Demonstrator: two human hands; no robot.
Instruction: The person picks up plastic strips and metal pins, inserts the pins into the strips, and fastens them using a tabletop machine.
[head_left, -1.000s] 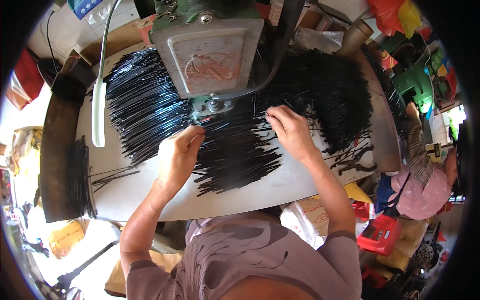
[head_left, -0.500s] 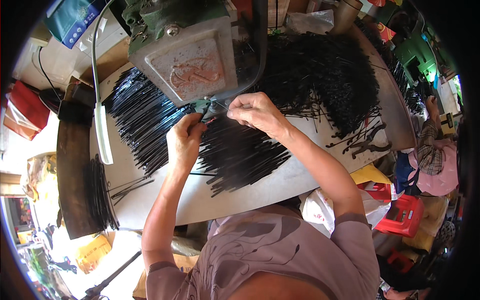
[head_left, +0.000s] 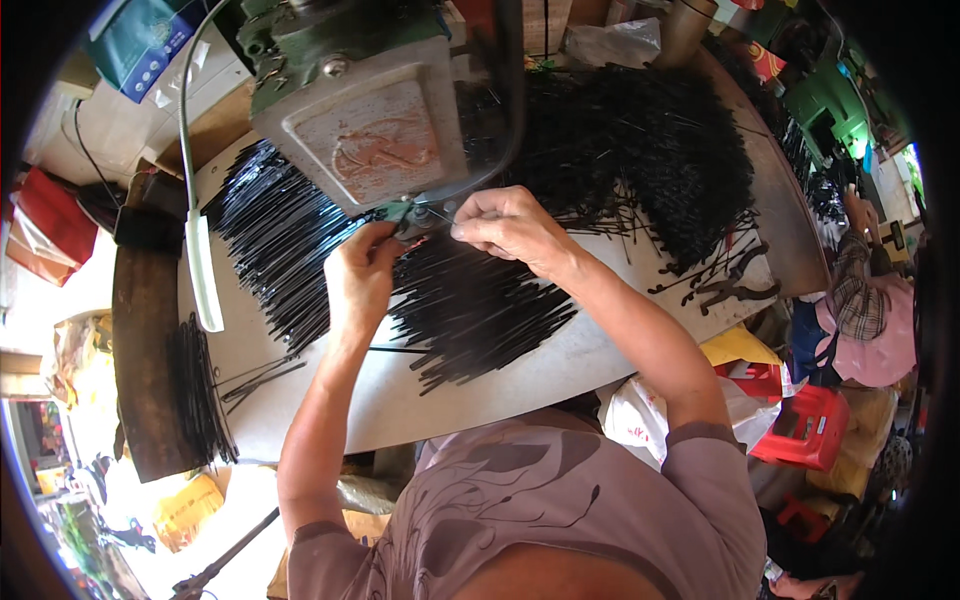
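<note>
The right hand [head_left: 510, 230] pinches a rod [head_left: 440, 213] by the lower end of the machine [head_left: 385, 140], the left hand [head_left: 358, 272] is curled closed, its hold hidden, and keeping fingertips clear seems wisest

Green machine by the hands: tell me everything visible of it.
The machine looks metal: worn dark-green body, grey front cover with a raised reddish emblem, a screw above. It overhangs the table, its top cropped by the frame. The left hand and right hand are near its lower end; contact is unclear.
</note>
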